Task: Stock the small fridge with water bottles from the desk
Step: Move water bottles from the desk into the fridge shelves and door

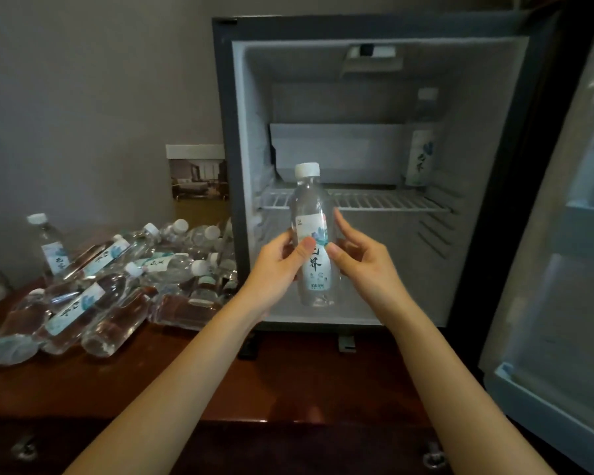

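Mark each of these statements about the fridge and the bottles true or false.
1. The left hand grips a bottle upright. True.
2. That bottle has no cap. False: a white cap is on it.
3. The door is shut. False: it stands open.
4. A second bottle stands on the wire shelf. True.
5. The pile lies inside the fridge. False: it lies on the desk, left of the fridge.
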Demonstrator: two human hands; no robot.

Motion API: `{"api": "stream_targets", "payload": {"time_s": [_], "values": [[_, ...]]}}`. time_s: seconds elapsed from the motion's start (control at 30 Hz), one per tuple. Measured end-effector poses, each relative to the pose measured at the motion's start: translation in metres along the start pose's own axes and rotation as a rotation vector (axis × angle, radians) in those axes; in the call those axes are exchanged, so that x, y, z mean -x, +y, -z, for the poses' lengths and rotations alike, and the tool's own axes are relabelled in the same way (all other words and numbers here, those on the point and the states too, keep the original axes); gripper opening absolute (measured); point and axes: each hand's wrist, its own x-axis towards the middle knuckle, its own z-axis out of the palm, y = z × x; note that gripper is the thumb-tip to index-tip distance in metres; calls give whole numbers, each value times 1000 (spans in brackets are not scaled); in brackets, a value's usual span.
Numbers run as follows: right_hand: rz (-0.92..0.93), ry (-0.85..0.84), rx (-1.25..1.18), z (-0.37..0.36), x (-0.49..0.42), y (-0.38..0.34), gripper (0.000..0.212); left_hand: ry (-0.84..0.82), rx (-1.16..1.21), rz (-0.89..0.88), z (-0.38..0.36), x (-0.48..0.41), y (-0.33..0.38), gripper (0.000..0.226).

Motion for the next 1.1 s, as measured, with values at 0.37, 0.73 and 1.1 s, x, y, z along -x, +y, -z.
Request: {"api": "stream_targets", "payload": {"time_s": [0.37, 0.73, 1.1], "values": [[156, 402, 136, 48, -64, -46, 55, -41, -27, -258, -52, -106, 44, 25], [69, 459, 169, 75, -108, -29, 53, -27, -53, -187, -80, -151, 32, 32], [78, 511, 320, 80, -129, 10, 58, -133, -189, -117, -79, -183, 6, 64]]}}
